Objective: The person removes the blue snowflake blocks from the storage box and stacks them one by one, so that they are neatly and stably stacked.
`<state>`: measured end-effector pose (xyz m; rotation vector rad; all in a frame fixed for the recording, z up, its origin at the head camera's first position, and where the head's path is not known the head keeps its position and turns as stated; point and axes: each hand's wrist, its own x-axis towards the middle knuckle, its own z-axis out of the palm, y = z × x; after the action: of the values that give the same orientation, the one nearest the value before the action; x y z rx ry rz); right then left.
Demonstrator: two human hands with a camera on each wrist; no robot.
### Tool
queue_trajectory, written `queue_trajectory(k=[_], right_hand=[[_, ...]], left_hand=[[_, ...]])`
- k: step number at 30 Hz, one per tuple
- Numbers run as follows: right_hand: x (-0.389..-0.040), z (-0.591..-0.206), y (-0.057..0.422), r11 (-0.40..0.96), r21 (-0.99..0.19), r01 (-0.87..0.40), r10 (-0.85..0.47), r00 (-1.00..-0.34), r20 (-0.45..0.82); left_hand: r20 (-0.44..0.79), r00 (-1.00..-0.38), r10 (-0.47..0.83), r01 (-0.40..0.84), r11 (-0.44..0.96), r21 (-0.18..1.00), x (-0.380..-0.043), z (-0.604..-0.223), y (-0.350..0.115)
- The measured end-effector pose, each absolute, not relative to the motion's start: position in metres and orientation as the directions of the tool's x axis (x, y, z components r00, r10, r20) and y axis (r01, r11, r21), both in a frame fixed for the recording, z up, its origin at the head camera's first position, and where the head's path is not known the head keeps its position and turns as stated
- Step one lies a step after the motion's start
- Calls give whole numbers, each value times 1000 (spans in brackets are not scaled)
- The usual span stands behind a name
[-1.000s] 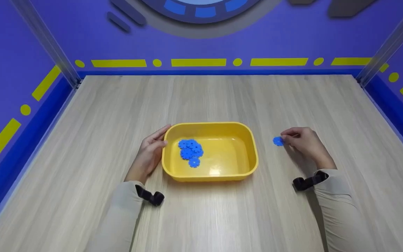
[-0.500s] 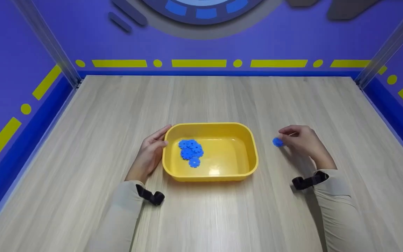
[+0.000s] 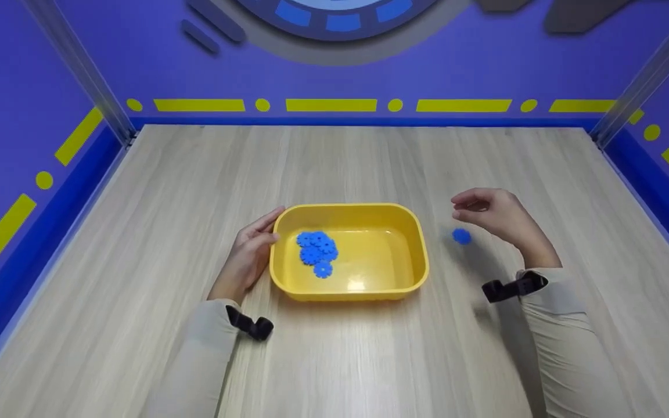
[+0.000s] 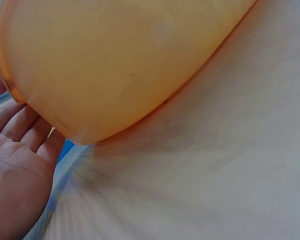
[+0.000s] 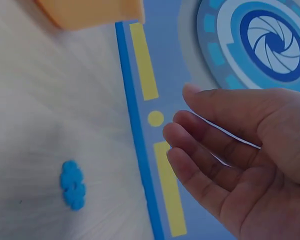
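My left hand (image 3: 248, 254) grips the left end of a yellow plastic tub (image 3: 358, 296), thumb at the rim and fingers against the outer wall. In the left wrist view the fingers (image 4: 27, 122) lie along the tub's side (image 4: 115, 70). Several blue notched, flower-shaped discs (image 3: 311, 254) lie bunched in the left part of the tub. Another blue disc (image 3: 461, 235) lies on the table to the right of it. Raised above that disc, my right hand (image 3: 500, 215) holds nothing; its thumb and fingers stand apart in the right wrist view, with the loose disc (image 5: 72, 185) below.
The light wooden table (image 3: 346, 360) runs back to a blue-purple wall (image 3: 334, 78) with yellow stripes. Similar panels stand at the left and right sides. Each wrist carries a black camera strap.
My right hand has let go of the blue disc and lifted up and away from it; the disc stays on the table. The left hand and the tub hold their place.
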<state>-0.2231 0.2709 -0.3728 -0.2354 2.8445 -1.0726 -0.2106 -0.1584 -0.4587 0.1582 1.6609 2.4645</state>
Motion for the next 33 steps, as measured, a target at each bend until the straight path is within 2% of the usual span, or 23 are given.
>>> queue_trajectory(k=[7, 13, 23, 33], right_hand=[[-232, -355, 244, 738, -651, -180, -259, -966, -26], [-238, -347, 216, 722, -637, -271, -378, -925, -35], [-247, -340, 168, 753, -556, -351, -500, -855, -137], [-252, -344, 132, 729, -546, -412, -588, -786, -192]], left_hand=[[-17, -981, 195, -89, -370, 925, -211, -458, -158], [-18, -980, 196, -92, -371, 924, -211, -458, -159], [-21, -977, 210, -99, -371, 923, -212, -458, -158], [-20, -978, 206, -98, -375, 922, -212, -458, -158]])
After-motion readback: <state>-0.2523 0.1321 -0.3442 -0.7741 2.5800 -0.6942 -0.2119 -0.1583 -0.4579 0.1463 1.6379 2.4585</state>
